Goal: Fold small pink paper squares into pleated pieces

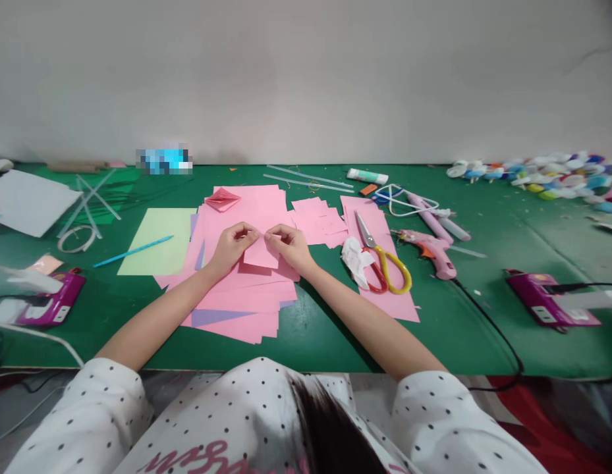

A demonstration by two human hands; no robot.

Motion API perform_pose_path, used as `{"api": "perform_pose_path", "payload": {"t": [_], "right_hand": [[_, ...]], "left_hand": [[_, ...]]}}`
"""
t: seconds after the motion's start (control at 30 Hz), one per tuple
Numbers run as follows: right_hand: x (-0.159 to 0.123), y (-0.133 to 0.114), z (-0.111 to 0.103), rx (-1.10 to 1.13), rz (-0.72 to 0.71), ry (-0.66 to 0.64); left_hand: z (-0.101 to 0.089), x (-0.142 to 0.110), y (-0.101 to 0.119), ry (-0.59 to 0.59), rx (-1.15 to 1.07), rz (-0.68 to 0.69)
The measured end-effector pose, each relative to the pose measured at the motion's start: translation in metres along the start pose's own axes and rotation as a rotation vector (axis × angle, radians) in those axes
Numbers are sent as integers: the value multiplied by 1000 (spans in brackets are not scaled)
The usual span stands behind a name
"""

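Between my two hands is a small square of pink paper [261, 253], held up over a stack of larger pink sheets [241, 296]. My left hand [235, 245] pinches its upper left edge between thumb and forefinger. The upper right corner is in the grip of my right hand [290, 246], also in a pinch. Behind them, a folded pink paper piece [222, 199] lies on the stack's top left. Small cut pink pieces [318, 222] are spread to the right of my right hand. Purple sheets [226, 317] peek out from the stack.
Right of the stack lie scissors [379, 253], crumpled tissue [356, 262], a pink glue gun [429, 250] with a black cord and a glue stick tube [367, 176]. To the left are a blue pencil [134, 251] on pale green paper [160, 224] and a purple power strip [58, 299].
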State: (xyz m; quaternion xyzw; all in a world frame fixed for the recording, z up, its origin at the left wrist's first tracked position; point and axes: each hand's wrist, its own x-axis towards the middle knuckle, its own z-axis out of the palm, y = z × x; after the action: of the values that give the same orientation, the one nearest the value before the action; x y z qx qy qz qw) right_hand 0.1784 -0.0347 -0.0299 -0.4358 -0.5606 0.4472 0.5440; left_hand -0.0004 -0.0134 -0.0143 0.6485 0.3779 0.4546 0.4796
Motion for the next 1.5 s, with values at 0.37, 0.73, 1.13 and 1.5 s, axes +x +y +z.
{"api": "perform_pose_path", "payload": {"t": [0.37,0.73,1.13,1.5], "right_hand": [[6,-3,0,74,47,-37],[10,4,-6,238,139,112],[12,1,-7,207,95,50],[8,-4,-8,162,143,-70]], "left_hand": [[5,-1,6,-16,-32,-84],[-1,4,-1,62,-127,-87],[-2,4,-1,95,-135,-72],[1,1,6,-82,40,-15]]}}
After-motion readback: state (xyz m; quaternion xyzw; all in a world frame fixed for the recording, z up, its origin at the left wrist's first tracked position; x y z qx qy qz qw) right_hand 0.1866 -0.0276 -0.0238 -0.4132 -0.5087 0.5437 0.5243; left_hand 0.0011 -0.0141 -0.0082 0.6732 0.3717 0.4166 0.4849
